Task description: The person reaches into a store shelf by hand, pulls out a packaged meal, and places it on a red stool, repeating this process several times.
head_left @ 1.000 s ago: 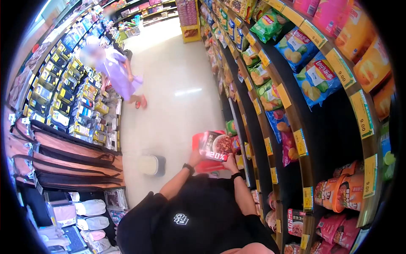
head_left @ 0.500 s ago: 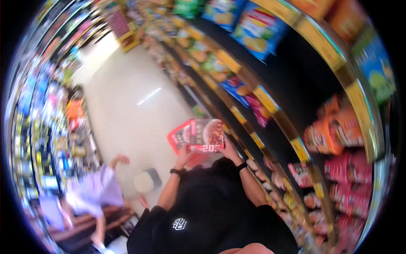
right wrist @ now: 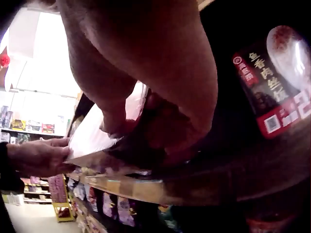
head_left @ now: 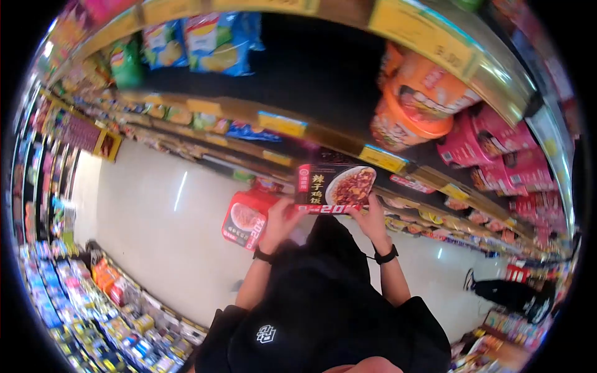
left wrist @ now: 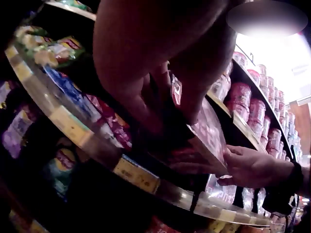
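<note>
A dark boxed rice meal (head_left: 339, 186) with a bowl of food pictured on its front is held up before the chest in the head view. My left hand (head_left: 283, 219) grips its lower left corner. At its lower right corner my right hand (head_left: 372, 219) grips with the thumb on the front. In the left wrist view the right hand (left wrist: 252, 166) pinches the edge of the box. A second boxed meal with red edges (head_left: 245, 219) shows beside and below the left hand. Another similar box (right wrist: 277, 82) lies on the shelf in the right wrist view.
Shelves with yellow price tags (head_left: 283, 123) curve across close in front. They bear orange tubs (head_left: 410, 115), pink tubs (head_left: 491, 146) and blue chip bags (head_left: 217, 46). The pale aisle floor (head_left: 146, 199) runs off to the left. A person in dark clothes (head_left: 516, 295) is at the lower right.
The view has swung right, so the shelf now lies across the front. Both hands keep hold of the box. The person in purple has left the view.
</note>
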Available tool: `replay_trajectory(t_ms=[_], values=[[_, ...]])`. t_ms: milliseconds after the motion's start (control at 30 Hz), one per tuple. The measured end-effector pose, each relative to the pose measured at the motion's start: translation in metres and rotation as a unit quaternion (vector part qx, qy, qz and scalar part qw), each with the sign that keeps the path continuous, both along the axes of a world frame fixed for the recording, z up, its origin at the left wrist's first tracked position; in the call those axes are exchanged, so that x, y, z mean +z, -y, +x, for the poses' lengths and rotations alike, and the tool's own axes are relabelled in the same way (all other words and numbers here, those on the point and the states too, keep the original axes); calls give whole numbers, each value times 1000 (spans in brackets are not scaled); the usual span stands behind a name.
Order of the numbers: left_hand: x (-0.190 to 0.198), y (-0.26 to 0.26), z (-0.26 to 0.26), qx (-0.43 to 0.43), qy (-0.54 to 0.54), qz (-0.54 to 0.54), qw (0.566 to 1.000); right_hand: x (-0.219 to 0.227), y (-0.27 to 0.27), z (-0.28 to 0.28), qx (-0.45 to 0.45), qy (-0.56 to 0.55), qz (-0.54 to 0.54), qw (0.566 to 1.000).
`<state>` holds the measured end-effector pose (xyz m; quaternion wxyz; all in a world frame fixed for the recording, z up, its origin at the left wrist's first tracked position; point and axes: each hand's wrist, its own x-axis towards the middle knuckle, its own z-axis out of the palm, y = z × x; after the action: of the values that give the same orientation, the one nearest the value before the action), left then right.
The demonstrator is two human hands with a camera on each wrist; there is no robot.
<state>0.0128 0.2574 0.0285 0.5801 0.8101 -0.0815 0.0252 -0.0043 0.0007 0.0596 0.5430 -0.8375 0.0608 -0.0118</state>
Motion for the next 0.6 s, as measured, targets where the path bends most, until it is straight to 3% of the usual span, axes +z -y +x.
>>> replay_trajectory(t_ms=[33,133,167,267,300,400,533,567,600], values=[[-9,9,11,-11,33,10,999,-2,5,-3,-29,32,-45,998],[-23,44,43,-25,-37,-90,995,-26,29,10,-118,136,-189,965],[-17,50,54,-31,34,7,999,-34,36,17,-135,164,-240,947],[-15,72,84,-66,42,102,992,-48,45,36,-206,186,-248,928],[-12,78,93,-73,103,124,984,-54,51,42,-210,203,-317,903],[-29,86,119,-129,102,186,969,-67,54,56,-254,178,-305,900],[-27,98,125,-133,88,198,967,-83,51,63,-278,176,-350,877],[-46,101,132,-91,185,207,956,-74,49,62,-291,240,-336,863],[-29,101,131,-119,87,193,970,-74,49,63,-292,227,-337,866]])
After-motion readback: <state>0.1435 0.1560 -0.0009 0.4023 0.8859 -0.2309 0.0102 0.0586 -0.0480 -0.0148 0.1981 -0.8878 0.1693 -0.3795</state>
